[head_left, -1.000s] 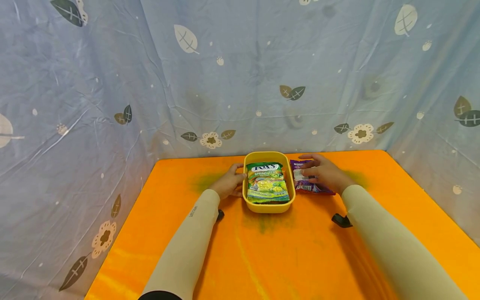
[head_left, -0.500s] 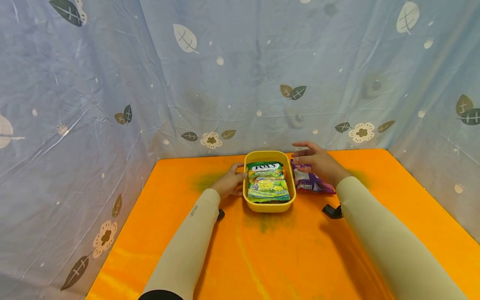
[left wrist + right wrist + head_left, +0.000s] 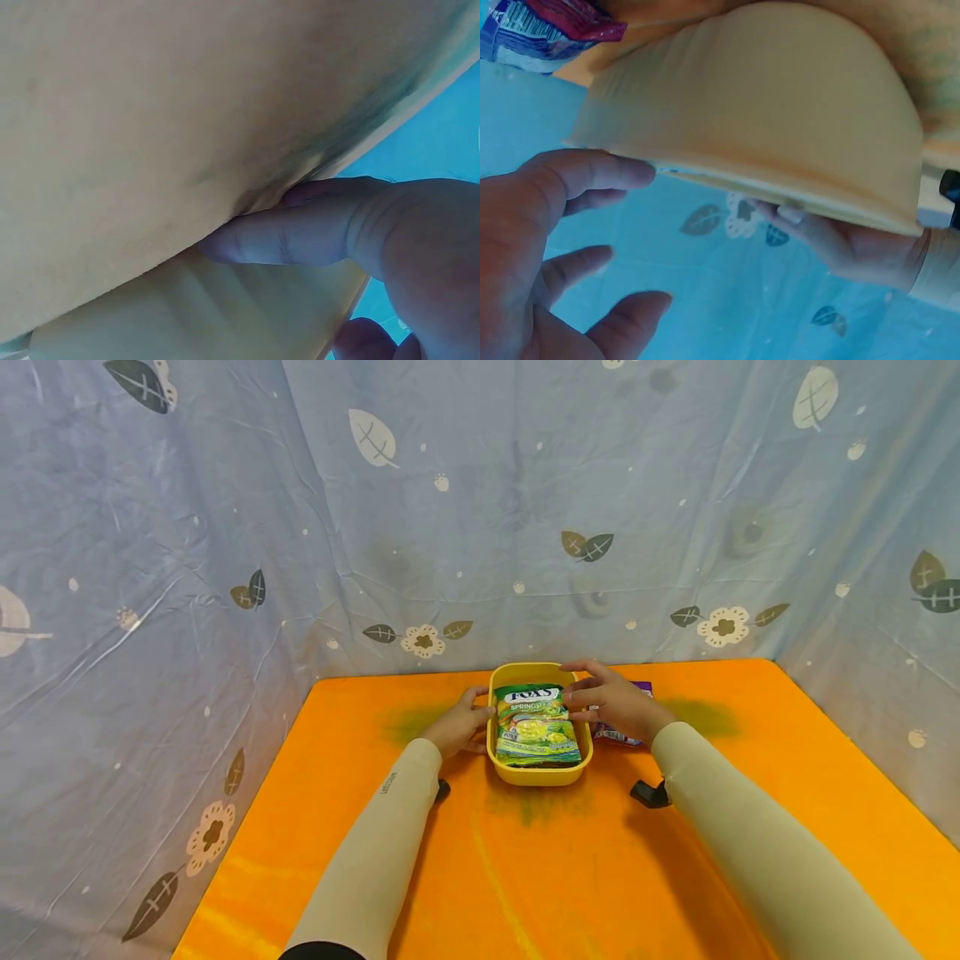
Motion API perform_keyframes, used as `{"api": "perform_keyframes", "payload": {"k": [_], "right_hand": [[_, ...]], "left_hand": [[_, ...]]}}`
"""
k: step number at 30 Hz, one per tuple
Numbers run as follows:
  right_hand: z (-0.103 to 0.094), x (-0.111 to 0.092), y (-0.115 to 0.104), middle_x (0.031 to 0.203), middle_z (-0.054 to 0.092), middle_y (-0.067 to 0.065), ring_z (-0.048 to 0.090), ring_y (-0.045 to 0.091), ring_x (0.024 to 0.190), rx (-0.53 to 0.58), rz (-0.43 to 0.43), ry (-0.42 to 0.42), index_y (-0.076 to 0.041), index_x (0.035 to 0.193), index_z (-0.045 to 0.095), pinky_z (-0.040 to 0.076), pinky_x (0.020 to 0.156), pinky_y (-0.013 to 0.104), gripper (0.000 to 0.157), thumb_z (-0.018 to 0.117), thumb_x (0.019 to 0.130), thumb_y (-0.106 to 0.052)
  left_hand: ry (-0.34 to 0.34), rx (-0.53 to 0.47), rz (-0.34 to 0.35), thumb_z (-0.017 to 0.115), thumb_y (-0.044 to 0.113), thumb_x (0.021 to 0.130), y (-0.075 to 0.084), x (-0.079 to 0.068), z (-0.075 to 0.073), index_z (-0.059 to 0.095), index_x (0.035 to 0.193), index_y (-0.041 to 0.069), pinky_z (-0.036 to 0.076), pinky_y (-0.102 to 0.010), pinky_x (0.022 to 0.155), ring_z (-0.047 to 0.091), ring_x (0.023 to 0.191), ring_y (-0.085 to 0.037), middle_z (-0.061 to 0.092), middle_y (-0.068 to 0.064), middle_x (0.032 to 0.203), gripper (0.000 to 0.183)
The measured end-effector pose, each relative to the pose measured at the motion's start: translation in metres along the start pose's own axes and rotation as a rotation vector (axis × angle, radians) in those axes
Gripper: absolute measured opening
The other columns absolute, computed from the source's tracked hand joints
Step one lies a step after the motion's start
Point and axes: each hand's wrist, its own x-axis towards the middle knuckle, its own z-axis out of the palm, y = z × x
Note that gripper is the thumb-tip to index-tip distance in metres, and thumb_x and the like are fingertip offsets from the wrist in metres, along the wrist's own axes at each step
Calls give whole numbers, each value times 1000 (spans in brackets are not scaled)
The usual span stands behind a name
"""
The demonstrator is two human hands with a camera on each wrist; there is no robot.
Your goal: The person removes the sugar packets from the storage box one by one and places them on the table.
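Note:
A yellow plastic container (image 3: 538, 777) stands on the orange-covered table. A green Fox's Spring Tea candy bag (image 3: 536, 727) lies inside it, face up. My left hand (image 3: 457, 727) grips the container's left side, one fingertip over the rim. In the left wrist view, a digit (image 3: 289, 236) lies low against the container's wall. My right hand (image 3: 611, 702) is at the right rim with fingers spread and nothing between them, as the right wrist view also shows. A purple candy packet (image 3: 532, 34) lies on the table to the container's right, partly hidden by this hand in the head view.
Orange cloth covers the table (image 3: 540, 868), with green stains around the container. A blue curtain (image 3: 480, 543) printed with leaves and flowers hangs behind the table and on both sides. Black wrist mounts (image 3: 651, 794) sit under the sleeved forearms.
My right hand has moved left from over the purple packet to the container's right rim, and the packet stays on the table. My left hand and the container have barely moved.

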Motion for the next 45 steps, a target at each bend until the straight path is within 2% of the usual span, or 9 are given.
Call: {"api": "perform_keyframes", "payload": {"k": [5, 9, 12, 19, 22, 26, 33, 39, 45], "right_hand": [[4, -1, 2, 134, 39, 25, 49, 41, 117, -96, 12, 12, -24, 141, 37, 41, 96, 49, 55, 63, 93, -14], [9, -1, 1, 132, 41, 20, 53, 37, 112, -237, 25, 21, -27, 143, 35, 43, 95, 48, 64, 70, 89, -27], [13, 0, 1, 131, 42, 17, 54, 34, 110, -304, 35, 35, -26, 145, 34, 43, 95, 48, 69, 71, 88, -31], [24, -1, 0, 137, 39, 15, 49, 35, 117, -454, 96, 45, -31, 146, 31, 44, 92, 53, 80, 75, 80, -45], [29, -1, 1, 143, 34, 15, 42, 35, 124, -509, 111, 18, -31, 148, 29, 44, 93, 52, 82, 75, 81, -43], [34, 1, 4, 142, 36, 13, 42, 33, 123, -556, 116, 11, -29, 149, 28, 44, 94, 48, 79, 74, 84, -35], [42, 3, 6, 143, 38, 8, 39, 33, 126, -668, 119, 43, -32, 149, 30, 33, 100, 58, 80, 74, 83, -38], [47, 5, 4, 141, 40, 7, 42, 33, 123, -627, 165, 60, -34, 148, 32, 36, 97, 59, 79, 74, 82, -41], [49, 4, 6, 141, 39, 8, 50, 31, 115, -531, 115, 41, -33, 148, 31, 43, 93, 52, 77, 73, 84, -37]], "left_hand": [[9, 9, 4, 48, 28, 102, -1, 1, 0, 22, 148, 26, 55, -47, 71, 55, 111, -29, 40, -14, 140, 53], [11, 14, 10, 48, 28, 102, -4, 1, 1, 23, 148, 26, 55, -46, 71, 55, 111, -29, 41, -14, 139, 53], [14, 11, 5, 49, 29, 101, -5, 2, 1, 23, 148, 27, 55, -46, 71, 56, 111, -28, 41, -13, 139, 53], [18, 3, 4, 49, 29, 101, -7, 1, 2, 23, 148, 28, 55, -46, 71, 56, 111, -28, 41, -12, 139, 54], [20, 9, 2, 49, 29, 101, -8, 1, 3, 23, 148, 28, 55, -46, 71, 56, 110, -28, 42, -12, 138, 54], [15, 19, 3, 48, 30, 102, -9, 0, 5, 23, 148, 27, 55, -45, 72, 56, 110, -28, 43, -13, 138, 53], [21, 17, 9, 49, 30, 101, -6, 0, 6, 24, 148, 26, 55, -46, 71, 55, 111, -29, 42, -14, 139, 53], [23, 12, 11, 48, 28, 102, -4, -2, 7, 24, 148, 27, 55, -46, 70, 55, 111, -30, 43, -14, 137, 52], [31, 17, 3, 49, 28, 101, -5, -3, 7, 23, 148, 27, 55, -46, 71, 54, 112, -28, 43, -13, 138, 53]]}}
